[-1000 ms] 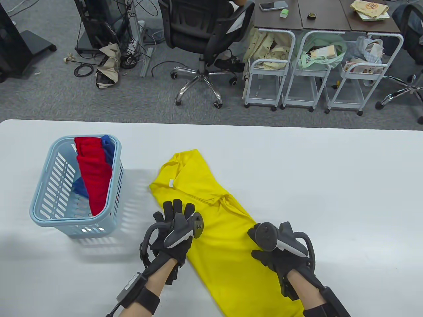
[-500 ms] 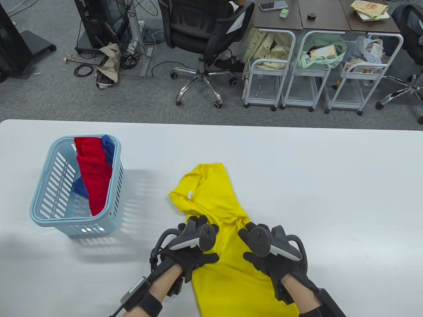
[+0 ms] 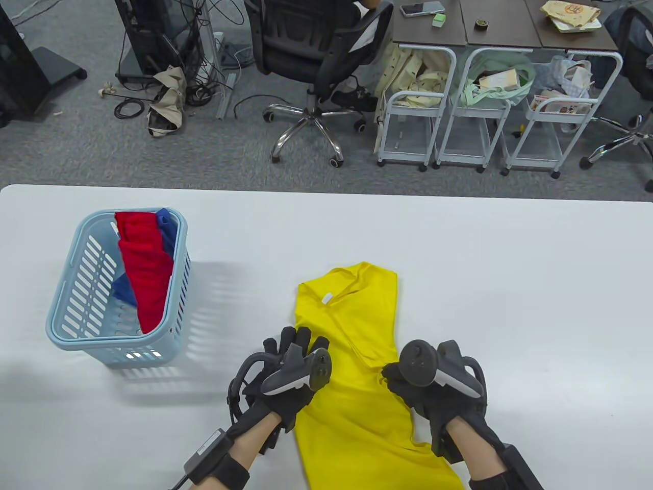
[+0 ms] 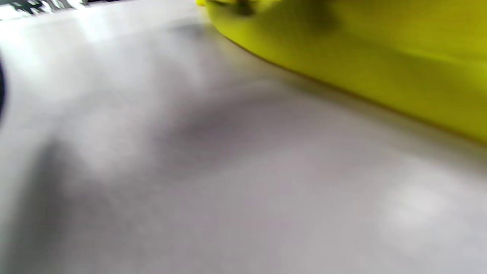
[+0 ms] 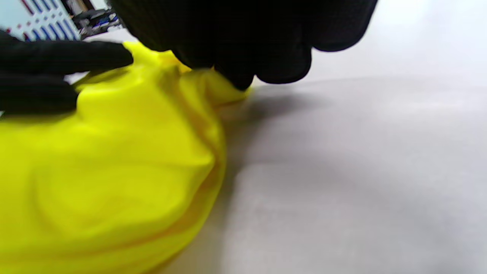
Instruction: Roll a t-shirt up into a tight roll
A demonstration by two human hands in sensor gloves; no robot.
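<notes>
A yellow t-shirt lies folded into a long strip on the white table, running from the near edge up toward the middle, collar end far, with a small white label showing at the neck. The left hand rests on the strip's left edge, its fingers straight and laid flat on the cloth and table, gripping nothing. The left wrist view is blurred and shows only the yellow cloth's edge against the table. The right hand is at the strip's right edge; in the right wrist view its fingers curl down onto a bunched fold of the t-shirt and pinch it, the cloth humped up beside them.

To the left on the table, well apart from the shirt, stands a light blue basket holding a red cloth and a blue cloth. Beyond the table's far edge, on the grey floor, are a black office chair and white wire carts.
</notes>
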